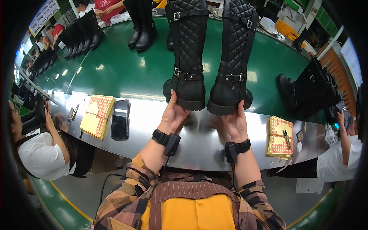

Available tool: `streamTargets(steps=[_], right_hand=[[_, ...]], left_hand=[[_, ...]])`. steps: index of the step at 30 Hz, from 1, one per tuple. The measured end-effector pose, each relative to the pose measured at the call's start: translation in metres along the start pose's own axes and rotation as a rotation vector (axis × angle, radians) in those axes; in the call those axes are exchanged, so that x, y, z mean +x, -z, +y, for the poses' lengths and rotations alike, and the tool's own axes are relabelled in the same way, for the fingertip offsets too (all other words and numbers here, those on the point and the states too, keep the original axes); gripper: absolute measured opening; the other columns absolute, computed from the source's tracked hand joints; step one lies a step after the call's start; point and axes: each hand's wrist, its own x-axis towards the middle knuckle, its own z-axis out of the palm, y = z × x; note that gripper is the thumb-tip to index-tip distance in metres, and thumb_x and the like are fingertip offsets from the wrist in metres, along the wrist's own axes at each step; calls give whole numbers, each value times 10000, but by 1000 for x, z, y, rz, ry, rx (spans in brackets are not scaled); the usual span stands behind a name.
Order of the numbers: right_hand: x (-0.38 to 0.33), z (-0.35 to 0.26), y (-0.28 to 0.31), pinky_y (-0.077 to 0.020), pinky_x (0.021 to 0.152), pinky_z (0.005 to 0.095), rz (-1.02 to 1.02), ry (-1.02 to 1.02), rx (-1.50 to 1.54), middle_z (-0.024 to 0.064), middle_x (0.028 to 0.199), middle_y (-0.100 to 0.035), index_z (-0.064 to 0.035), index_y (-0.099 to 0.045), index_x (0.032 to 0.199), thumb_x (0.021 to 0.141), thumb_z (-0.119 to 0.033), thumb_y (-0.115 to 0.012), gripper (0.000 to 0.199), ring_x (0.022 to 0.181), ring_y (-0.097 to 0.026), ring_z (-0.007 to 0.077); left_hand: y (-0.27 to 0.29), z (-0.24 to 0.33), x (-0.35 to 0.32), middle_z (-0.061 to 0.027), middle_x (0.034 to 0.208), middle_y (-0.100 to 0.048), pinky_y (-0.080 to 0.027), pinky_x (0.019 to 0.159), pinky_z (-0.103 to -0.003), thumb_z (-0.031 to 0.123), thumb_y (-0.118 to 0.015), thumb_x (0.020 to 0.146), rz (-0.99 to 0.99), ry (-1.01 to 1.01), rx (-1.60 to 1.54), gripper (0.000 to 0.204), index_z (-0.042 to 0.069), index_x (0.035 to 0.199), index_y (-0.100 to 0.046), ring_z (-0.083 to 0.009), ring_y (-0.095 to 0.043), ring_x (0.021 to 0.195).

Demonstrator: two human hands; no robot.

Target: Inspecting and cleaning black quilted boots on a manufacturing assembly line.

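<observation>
Two tall black boots with quilted backs and buckled straps stand side by side before me, heels toward me. My left hand (174, 116) grips the left boot (189, 57) at its heel and sole, thumb up along the side. The right boot (234, 57) is held the same way by my right hand (235, 122), its thumb against the heel's outer side. The fingers of both hands run under the soles and are partly hidden. Both heels are over the inner edge of the green belt, above the steel ledge (199, 147).
On the steel lie a black phone (120, 119), yellow card stacks with red round stickers (97, 115) (280, 136) and tweezers (286, 138). More black boots stand on the green surface (115, 76), at the back (141, 30) and right (306, 88). Co-workers sit at both sides.
</observation>
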Motion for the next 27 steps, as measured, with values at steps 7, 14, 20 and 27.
streamTargets(steps=[7,14,20,27], right_hand=[[0,1,-1,-407,1063,438,-21,34,-53,112,1366,-486,-65,-399,1361,912,-421,-574,599,1248,-480,277],[1,-1,-1,-420,1050,443,2,53,-91,111,1361,-489,-71,-399,1362,910,-415,-581,597,1247,-480,285],[1,-2,2,-442,1023,434,-4,63,-130,107,1340,-507,-70,-414,1352,911,-414,-582,585,1217,-502,281],[1,-1,5,-396,1052,427,-60,74,-104,86,1371,-492,-67,-421,1364,946,-377,-546,535,1252,-475,245]], left_hand=[[-1,-4,-1,-65,1328,-537,-433,988,-363,477,-522,930,14,-6,105,577,109,1360,-409,-201,-532,1192],[-6,-4,-3,-75,1309,-552,-446,973,-360,475,-525,928,48,-7,145,579,98,1353,-414,-206,-548,1172],[-5,-4,-2,-74,1292,-564,-455,957,-348,477,-526,926,32,-31,129,573,95,1342,-427,-197,-562,1152],[0,-4,-3,-24,1384,-488,-382,1026,-383,448,-520,944,23,-38,132,536,155,1374,-394,-189,-452,1274]])
